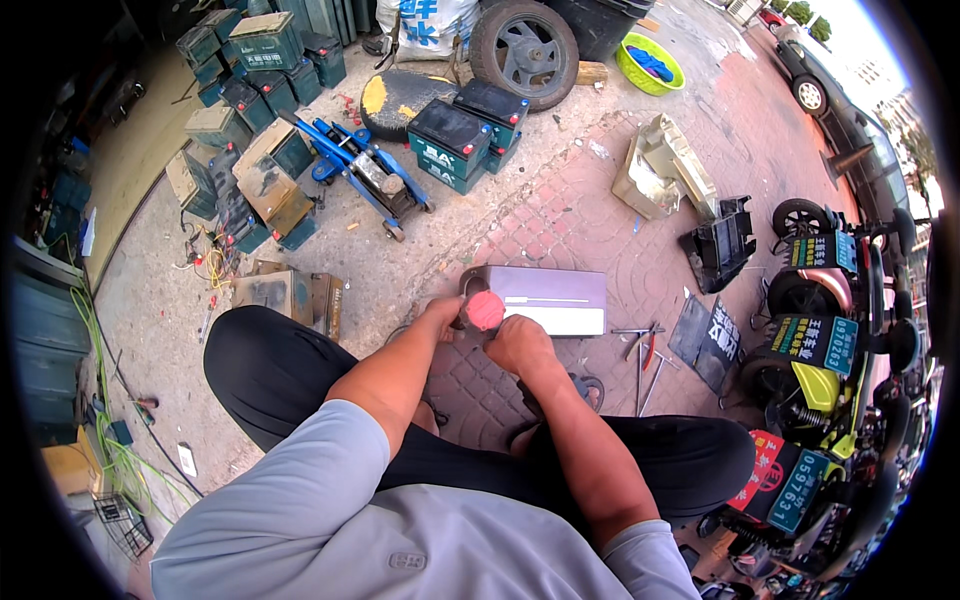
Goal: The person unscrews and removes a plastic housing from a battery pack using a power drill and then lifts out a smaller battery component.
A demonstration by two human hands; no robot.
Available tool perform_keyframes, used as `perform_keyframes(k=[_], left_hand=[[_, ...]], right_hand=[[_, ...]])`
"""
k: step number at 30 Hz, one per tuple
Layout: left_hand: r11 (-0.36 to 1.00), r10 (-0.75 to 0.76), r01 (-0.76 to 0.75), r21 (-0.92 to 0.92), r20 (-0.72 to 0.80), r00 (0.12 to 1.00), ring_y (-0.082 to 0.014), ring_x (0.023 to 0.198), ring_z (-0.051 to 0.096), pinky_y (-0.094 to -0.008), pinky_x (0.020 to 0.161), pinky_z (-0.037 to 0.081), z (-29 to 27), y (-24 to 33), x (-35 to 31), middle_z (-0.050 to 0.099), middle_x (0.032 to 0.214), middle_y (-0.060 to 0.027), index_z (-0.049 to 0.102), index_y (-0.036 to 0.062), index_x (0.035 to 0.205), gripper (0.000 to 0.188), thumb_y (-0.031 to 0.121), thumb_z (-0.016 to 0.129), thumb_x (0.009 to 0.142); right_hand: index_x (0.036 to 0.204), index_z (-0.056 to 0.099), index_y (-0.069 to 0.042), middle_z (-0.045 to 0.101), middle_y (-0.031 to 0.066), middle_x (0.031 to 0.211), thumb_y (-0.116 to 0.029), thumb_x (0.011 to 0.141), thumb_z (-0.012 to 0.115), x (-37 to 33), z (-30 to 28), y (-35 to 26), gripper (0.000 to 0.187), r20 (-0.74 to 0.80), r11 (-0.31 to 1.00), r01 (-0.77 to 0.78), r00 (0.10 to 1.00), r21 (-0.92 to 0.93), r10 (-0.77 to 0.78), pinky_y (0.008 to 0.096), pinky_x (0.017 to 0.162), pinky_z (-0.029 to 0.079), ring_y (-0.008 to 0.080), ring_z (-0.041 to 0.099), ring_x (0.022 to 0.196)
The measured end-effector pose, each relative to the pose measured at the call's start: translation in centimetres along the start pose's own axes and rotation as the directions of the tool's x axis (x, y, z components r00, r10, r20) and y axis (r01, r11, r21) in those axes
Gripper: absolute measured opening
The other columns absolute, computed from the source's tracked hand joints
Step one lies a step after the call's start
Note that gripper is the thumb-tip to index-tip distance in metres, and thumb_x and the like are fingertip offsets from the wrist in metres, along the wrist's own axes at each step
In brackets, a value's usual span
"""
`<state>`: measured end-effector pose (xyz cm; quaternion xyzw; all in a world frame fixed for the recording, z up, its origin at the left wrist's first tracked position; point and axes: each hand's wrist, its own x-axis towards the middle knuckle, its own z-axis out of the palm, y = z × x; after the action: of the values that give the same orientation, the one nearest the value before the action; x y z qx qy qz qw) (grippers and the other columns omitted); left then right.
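Note:
A box-shaped thing (588, 283), purplish grey with a white panel, stands on the paving in front of me. At its left end, between my hands, is a round red piece (486, 310) with a dark curved rim beside it; its kind is not clear. My left hand (440, 319) is closed at the left of the red piece, fingertips against the dark rim. Close by on its right, my right hand (520, 346) is curled into a fist-like grip. What lies inside either grip is hidden by the fingers.
Pliers (650, 346) and long-handled tools lie right of the box. Beyond are a blue floor jack (365, 172), batteries (450, 146), a wheel (524, 55) and a beige plastic housing (665, 170). Parked scooters (815, 385) line the right side; a worn battery (285, 298) sits near my left knee.

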<state>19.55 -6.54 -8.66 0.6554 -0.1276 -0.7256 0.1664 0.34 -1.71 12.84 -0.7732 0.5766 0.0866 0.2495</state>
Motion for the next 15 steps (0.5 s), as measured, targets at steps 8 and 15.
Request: perform_keyframes(k=[8,15], left_hand=[[1.0,-0.006,0.006,-0.007,0.017,1.0,-0.0251,0.07,0.066,-0.042,0.057,0.059,0.7,0.3,-0.2,0.07,0.093,-0.0063,0.072,0.0141,0.109,0.043,0.055,0.062,0.104],[1.0,0.014,-0.013,0.002,-0.113,0.994,-0.0275,0.068,0.067,-0.0436,0.056,0.06,1.0,1.1,-2.3,0.071,0.093,-0.0072,0.073,0.0112,0.109,0.036,0.046,0.062,0.106]], right_hand=[[0.097,0.078,0.001,0.076,0.0283,0.101,-0.035,0.087,0.069,-0.6,-1.7,0.4,0.038,0.023,0.997,-0.006,1.0,0.076,0.004,0.0493,0.094,0.057,0.0425,0.074,0.103],[0.09,0.077,0.001,0.075,0.0295,0.097,-0.035,0.085,0.073,-0.6,-4.3,0.8,0.037,-0.084,0.988,-0.065,0.993,0.143,0.077,0.0527,0.09,0.057,0.045,0.073,0.099]])
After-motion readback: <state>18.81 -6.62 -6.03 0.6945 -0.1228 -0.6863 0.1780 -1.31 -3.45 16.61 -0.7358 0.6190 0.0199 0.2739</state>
